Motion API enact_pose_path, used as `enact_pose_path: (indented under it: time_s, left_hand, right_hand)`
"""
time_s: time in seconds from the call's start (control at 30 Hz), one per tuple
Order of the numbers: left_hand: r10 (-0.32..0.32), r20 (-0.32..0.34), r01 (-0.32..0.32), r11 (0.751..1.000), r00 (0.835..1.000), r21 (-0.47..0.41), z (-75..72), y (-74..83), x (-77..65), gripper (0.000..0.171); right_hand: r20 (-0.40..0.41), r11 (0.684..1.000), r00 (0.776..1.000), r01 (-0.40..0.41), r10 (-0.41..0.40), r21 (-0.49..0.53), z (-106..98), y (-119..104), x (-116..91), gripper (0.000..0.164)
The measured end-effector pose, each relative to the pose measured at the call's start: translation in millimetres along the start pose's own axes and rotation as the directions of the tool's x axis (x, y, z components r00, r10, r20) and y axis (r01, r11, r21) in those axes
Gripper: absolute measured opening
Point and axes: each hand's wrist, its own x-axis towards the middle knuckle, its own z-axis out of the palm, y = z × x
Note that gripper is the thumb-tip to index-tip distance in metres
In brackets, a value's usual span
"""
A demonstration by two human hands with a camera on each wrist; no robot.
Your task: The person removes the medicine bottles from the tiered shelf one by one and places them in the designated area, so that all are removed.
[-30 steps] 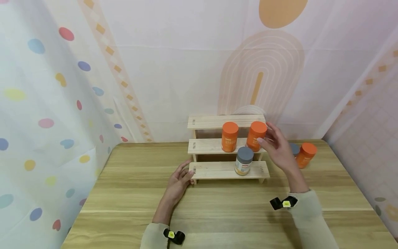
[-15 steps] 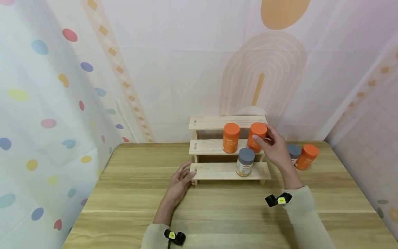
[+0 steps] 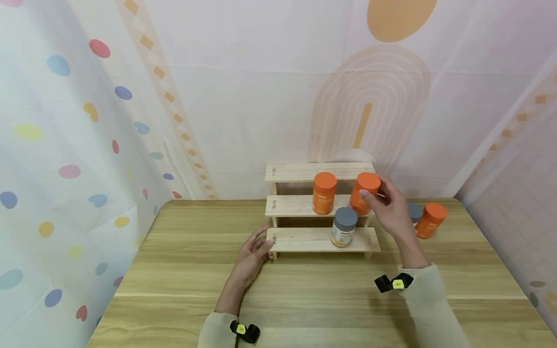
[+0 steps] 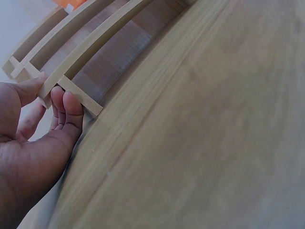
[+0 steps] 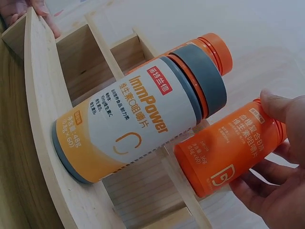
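Observation:
A three-step wooden rack (image 3: 300,239) stands on the table. My left hand (image 3: 251,256) grips the left end of its lowest step; in the left wrist view the thumb is on top and curled fingers are below. My right hand (image 3: 391,208) holds an orange supplement bottle (image 3: 359,199) at the right of the middle step, thumb in front and fingers behind and round the right side. Another orange bottle (image 3: 324,199) stands left of it on that step. On the lowest step is a grey-lidded bottle (image 5: 128,119) with a white and yellow label, nearest the right wrist camera.
Right of the rack, a second grey-lidded bottle (image 3: 415,211), partly hidden by my right hand, stands beside an orange bottle (image 3: 431,220) on the wooden table (image 3: 313,299). A patterned curtain (image 3: 243,111) hangs close behind the rack.
The right-hand orange bottle has shifted slightly to the right along the middle step, with my right hand on it. My left hand stays at the rack's left end.

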Motion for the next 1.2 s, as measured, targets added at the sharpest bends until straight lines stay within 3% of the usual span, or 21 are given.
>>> enact_pose_path:
  time_s: [0.5, 0.63, 0.83, 1.2]
  left_hand:
    - [-0.002, 0.004, 0.002, 1.0, 1.0, -0.003, 1.0, 1.1, -0.9, 0.057]
    - [-0.002, 0.01, 0.002, 1.0, 1.0, 0.001, 0.9, 1.2, -0.7, 0.056]
    - [-0.007, -0.003, 0.007, 1.0, 1.0, -0.003, 1.1, 1.4, -0.5, 0.054]
    - [-0.014, -0.008, 0.014, 1.0, 1.0, -0.012, 0.6, 0.8, 0.1, 0.054]
  right_hand:
    - [-0.087, 0.998, 0.994, 0.066, -0.065, 0.006, -15, 4, -14, 0.055]
    - [-0.105, 0.999, 0.993, 0.053, -0.054, -0.012, -20, 5, -20, 0.055]
    - [-0.099, 0.999, 0.994, 0.04, -0.041, -0.008, -30, 7, -30, 0.056]
    - [-0.128, 0.994, 0.986, 0.098, -0.102, -0.037, -47, 21, -42, 0.054]
